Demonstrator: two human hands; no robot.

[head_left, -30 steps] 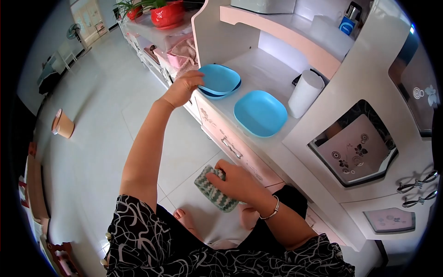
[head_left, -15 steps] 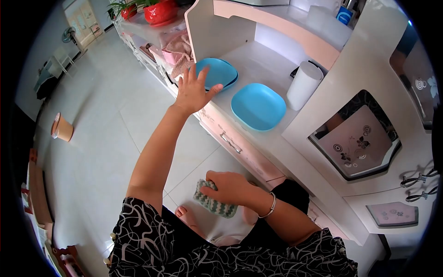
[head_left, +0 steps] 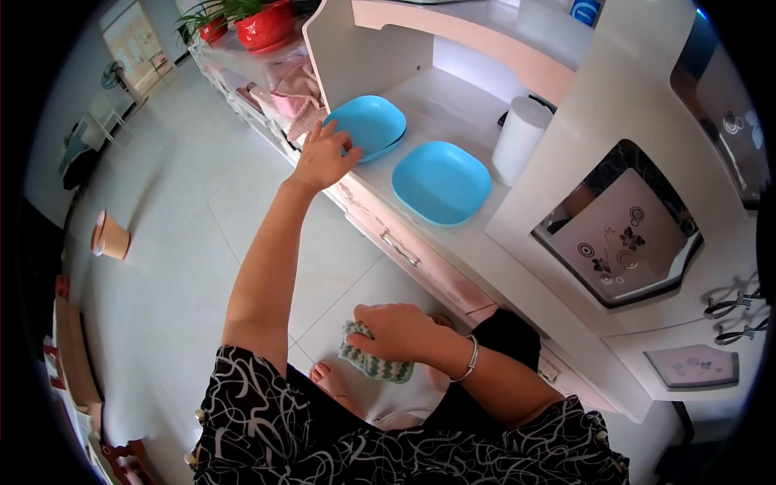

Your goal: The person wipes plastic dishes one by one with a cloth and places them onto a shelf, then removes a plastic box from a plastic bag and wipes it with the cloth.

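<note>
On the cabinet's counter, at its left end, a light-blue plate (head_left: 370, 123) shows a dark line under its rim, perhaps from a second one below. My left hand (head_left: 322, 160) has its fingers bent over this plate's near-left rim, the thumb at the front edge; it partly hides that side. Another light-blue plate (head_left: 441, 184), square with rounded corners, lies to the right, apart from the first. Low in front of my body, my right hand (head_left: 396, 331) is closed around a green-and-white knitted cloth (head_left: 378, 364), which hangs below the fingers.
A white cylinder (head_left: 521, 139) stands behind the right plate. Red flowerpots (head_left: 265, 31) and pink cloth (head_left: 303, 93) are on the unit to the left. Drawers (head_left: 404, 246) run under the counter; patterned cabinet doors (head_left: 622, 234) rise at right. A tan bucket (head_left: 111, 236) stands on the floor.
My left hand has come down onto the left plate's rim, and its spread fingers have bent. My right hand keeps hold of the cloth. The view has shifted slightly.
</note>
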